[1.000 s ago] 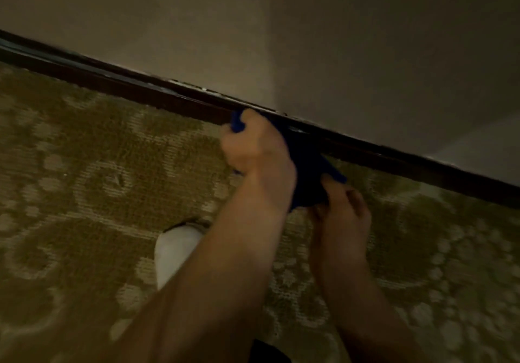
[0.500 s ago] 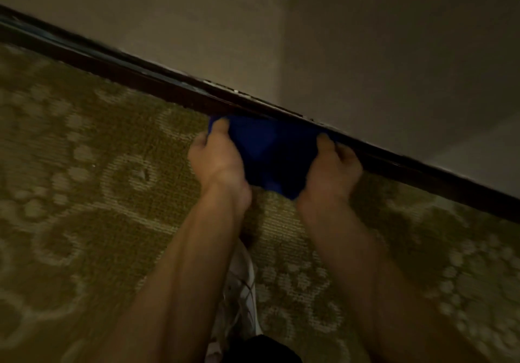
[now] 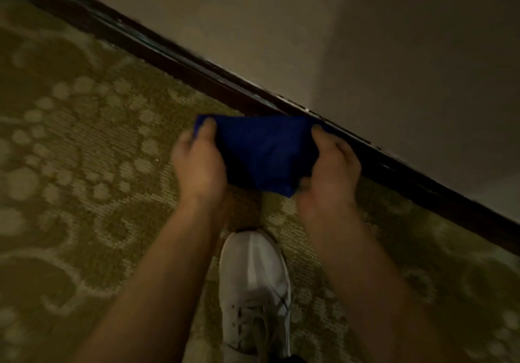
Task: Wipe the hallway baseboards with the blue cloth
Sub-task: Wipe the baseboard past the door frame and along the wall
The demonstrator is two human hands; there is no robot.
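A white sneaker is planted on the patterned olive carpet of a dim hallway, toe pointed at the wall, which suggests the person is stooped low to reach floor level. Above the shoe two bare forearms reach forward. The left hand pinches one upper corner of the blue cloth, thumb on top and fingers hidden behind the fabric; the right hand has the same grip on the opposite corner. Held this way the cloth hangs spread between the two hands, its lower end drooping to a point over the carpet, apparently so it can be refolded or a fresh face found before wiping. Its top edge sits just in front of the dark wooden baseboard, near it but, as far as can be told in the blur, not pressed against it. The baseboard runs diagonally from upper left to lower right, with pale flecks along its top lip where it meets the plain beige wall. A long stretch of trim lies to either side, and wiping seems paused at this spot.
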